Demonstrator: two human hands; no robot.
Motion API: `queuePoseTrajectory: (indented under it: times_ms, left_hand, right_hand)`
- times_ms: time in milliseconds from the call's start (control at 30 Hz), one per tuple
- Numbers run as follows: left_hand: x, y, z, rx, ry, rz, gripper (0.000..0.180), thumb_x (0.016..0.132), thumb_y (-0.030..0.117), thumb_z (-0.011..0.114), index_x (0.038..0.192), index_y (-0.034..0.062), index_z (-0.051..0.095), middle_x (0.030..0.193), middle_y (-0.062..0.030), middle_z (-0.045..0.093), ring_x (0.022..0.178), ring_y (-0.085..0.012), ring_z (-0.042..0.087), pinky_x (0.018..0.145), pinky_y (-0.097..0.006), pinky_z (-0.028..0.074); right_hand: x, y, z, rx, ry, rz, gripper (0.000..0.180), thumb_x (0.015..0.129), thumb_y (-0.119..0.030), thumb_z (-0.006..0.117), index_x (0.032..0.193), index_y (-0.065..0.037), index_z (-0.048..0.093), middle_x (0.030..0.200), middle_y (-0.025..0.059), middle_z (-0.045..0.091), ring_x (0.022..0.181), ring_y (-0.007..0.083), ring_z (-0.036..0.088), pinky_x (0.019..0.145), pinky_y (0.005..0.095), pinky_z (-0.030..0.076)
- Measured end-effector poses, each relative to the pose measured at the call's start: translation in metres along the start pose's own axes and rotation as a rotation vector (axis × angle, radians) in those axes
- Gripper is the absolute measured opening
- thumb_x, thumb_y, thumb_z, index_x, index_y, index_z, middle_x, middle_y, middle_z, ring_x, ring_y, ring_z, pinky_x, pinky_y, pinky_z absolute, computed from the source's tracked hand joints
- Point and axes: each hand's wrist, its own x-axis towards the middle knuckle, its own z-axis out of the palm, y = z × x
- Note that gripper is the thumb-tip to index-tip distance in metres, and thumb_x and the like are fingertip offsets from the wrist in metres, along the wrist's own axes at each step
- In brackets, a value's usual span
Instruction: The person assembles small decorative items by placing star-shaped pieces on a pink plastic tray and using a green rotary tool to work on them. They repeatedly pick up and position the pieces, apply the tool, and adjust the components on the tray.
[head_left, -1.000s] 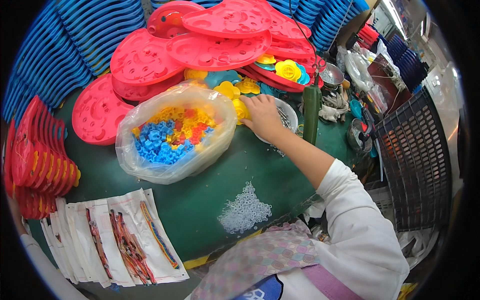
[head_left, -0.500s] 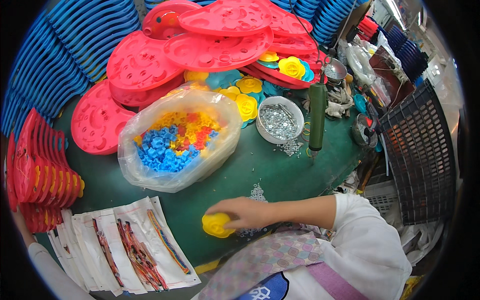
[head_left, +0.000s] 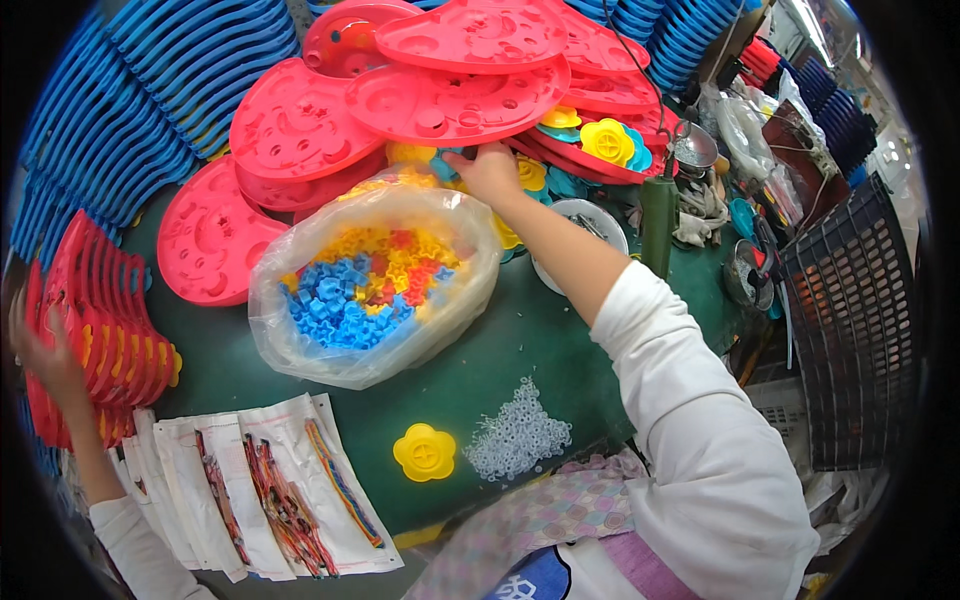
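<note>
We reach with our right hand to the far side of the green worktop, where its fingers close on a small teal piece at the foot of the pile of red heart-shaped trays. Our left hand is at the left edge of the worktop, touching the upright stack of red trays; we cannot tell how wide its grip is. A yellow flower-shaped piece lies alone near the near edge, just beside a small heap of clear rings. Between it and the trays stands an open plastic bag full of blue, yellow and orange pieces. Flat printed packets lie at the near left corner.
</note>
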Motion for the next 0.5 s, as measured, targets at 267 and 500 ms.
queuePoseTrajectory:
  times_ms: [267, 500]
  left_hand:
    - [0.05, 0.36, -0.033, -1.19, -0.712, 0.052, 0.019, 0.091, 0.01, 0.072, 0.104, -0.0038, 0.068, 0.094, -0.0165, 0.07, 0.085, -0.0266, 0.07, 0.08, -0.034, 0.056]
    - [-0.016, 0.261, 0.066, -0.459, -0.303, -0.506, 0.046, 0.091, 0.016, 0.071, 0.128, -0.0059, 0.056, 0.124, -0.0241, 0.063, 0.111, -0.0381, 0.064, 0.096, -0.042, 0.052]
  right_hand:
    - [-0.042, 0.001, -0.082, 0.747, -0.079, 0.43, 0.037, 0.093, -0.014, 0.069, 0.128, -0.002, 0.066, 0.1, 0.0045, 0.069, 0.087, 0.0102, 0.064, 0.074, 0.0283, 0.051]
    - [-0.194, 0.047, -0.234, 0.537, -0.689, 0.201, 0.034, 0.082, -0.006, 0.059, 0.113, 0.004, 0.069, 0.103, 0.0084, 0.07, 0.087, 0.016, 0.063, 0.079, 0.0314, 0.052]
